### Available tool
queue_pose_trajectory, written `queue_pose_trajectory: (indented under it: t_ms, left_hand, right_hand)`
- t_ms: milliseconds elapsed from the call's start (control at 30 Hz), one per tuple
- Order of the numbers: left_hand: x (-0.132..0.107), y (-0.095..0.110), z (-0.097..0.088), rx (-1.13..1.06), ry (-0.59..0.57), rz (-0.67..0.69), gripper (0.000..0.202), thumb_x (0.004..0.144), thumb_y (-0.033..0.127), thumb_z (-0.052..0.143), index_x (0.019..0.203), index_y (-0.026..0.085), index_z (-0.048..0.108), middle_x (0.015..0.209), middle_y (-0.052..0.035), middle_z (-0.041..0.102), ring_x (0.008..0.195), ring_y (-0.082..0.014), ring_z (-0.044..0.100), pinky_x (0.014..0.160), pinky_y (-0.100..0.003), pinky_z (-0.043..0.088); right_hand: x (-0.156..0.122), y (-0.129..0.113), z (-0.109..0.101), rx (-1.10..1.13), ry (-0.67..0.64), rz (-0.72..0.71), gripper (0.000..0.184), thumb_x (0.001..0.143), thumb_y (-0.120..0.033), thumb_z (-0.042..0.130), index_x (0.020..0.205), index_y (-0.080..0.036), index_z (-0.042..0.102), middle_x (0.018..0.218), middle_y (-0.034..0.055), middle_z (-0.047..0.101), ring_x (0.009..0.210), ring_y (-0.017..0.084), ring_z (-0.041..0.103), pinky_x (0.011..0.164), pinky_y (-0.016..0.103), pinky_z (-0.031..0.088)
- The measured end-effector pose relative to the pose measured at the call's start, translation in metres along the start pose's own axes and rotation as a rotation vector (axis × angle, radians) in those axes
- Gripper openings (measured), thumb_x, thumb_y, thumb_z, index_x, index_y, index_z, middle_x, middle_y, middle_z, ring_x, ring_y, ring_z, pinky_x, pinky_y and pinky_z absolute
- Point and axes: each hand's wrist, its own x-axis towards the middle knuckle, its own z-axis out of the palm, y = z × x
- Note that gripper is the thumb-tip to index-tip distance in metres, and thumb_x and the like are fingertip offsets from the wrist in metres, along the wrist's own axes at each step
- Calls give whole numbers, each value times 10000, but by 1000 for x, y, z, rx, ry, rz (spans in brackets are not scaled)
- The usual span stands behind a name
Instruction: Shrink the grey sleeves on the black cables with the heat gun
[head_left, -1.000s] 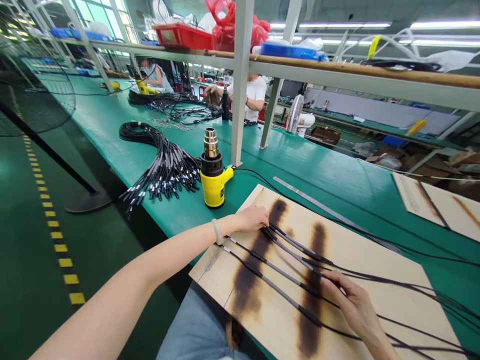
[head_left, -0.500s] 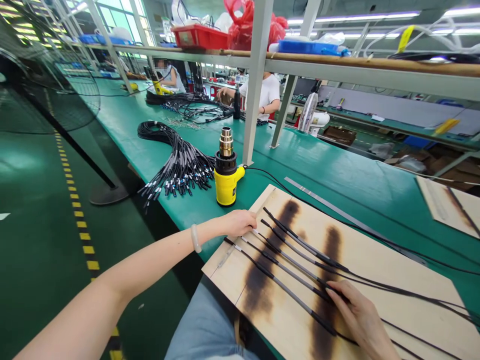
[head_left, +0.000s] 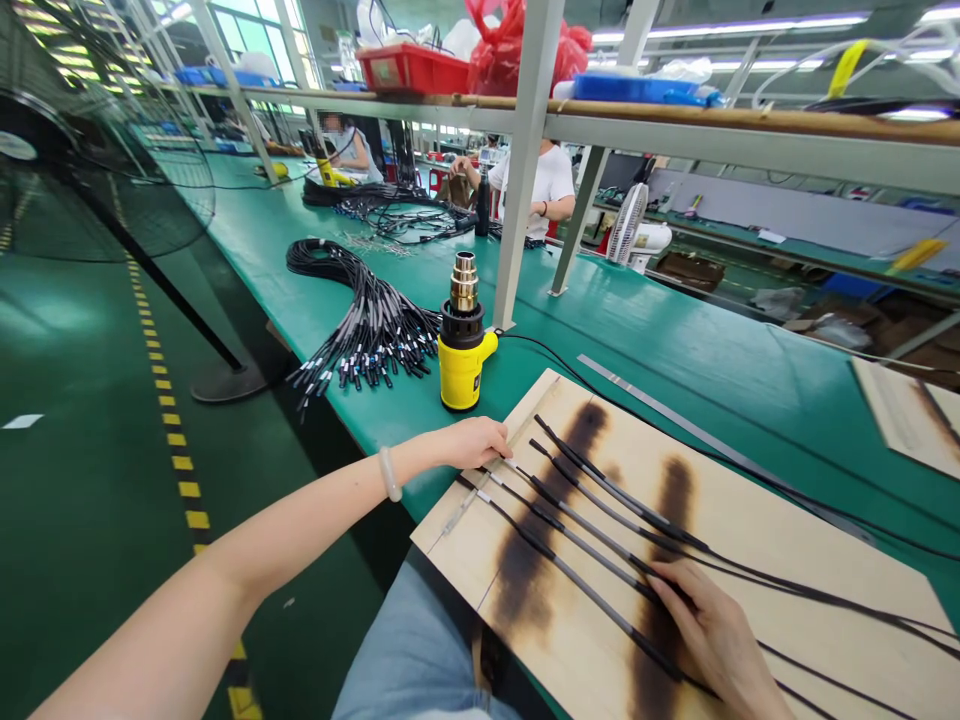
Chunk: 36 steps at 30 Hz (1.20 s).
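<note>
Smoothing cables (head_left: 600,540) on scorched board (head_left: 570,670) | my left grip (head_left: 472,444) open, empty, at board edge | my right grip (head_left: 712,640) on cables, hold unclear | cables straighter than a second ago

Left arm (head_left: 225,590) extended forward — left hand (head_left: 472,443) flat, palm down; right hand (head_left: 716,640) lower, fingers curved downward.

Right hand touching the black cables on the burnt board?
Touching: the head view shows the right hand lying across the black cables, its fingers resting on them.
</note>
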Motion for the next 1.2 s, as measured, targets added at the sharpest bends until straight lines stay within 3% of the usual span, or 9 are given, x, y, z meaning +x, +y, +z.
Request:
queue_pose_trajectory:
  t_ms: [233,467,667,833,1200]
  left_hand:
    - [2,5,-7,228,-89,8,370,832,61,480,1071,264,679,795,-32,608,767,-157,526,569,-213,357]
    - [7,7,-5,302,-167,64,249,784,56,547,903,229,680,787,-29,596,746,-150,527,516,-241,284]
    - [5,15,-6,396,-170,65,245,797,66,552,945,240,639,823,-41,588,753,-167,517,495,-264,228]
    - [4,17,-4,387,-170,54,127,811,103,554,803,201,634,808,-48,584,743,-174,512,521,-270,260]
    - [3,27,-12,389,-197,7,143,821,99,522,829,193,630,833,-56,579,764,-177,526,556,-254,319]
  right_hand:
    - [2,-5,-1,-5,52,-19,213,900,-367,482,884,-225,640,781,19,662,705,144,665,628,208,530]
    - [1,-5,0,23,55,0,205,901,-365,486,885,-232,641,797,16,660,724,140,662,651,209,528]
    - [0,0,-2,38,30,45,213,893,-385,495,887,-237,649,834,28,656,761,151,659,677,226,529]
    - [-5,6,-9,44,15,71,249,886,-412,495,881,-233,667,863,50,645,778,164,656,686,247,532]
    - [-5,5,-17,67,-83,137,267,877,-406,493,840,-221,682,864,74,617,793,186,637,693,294,527]
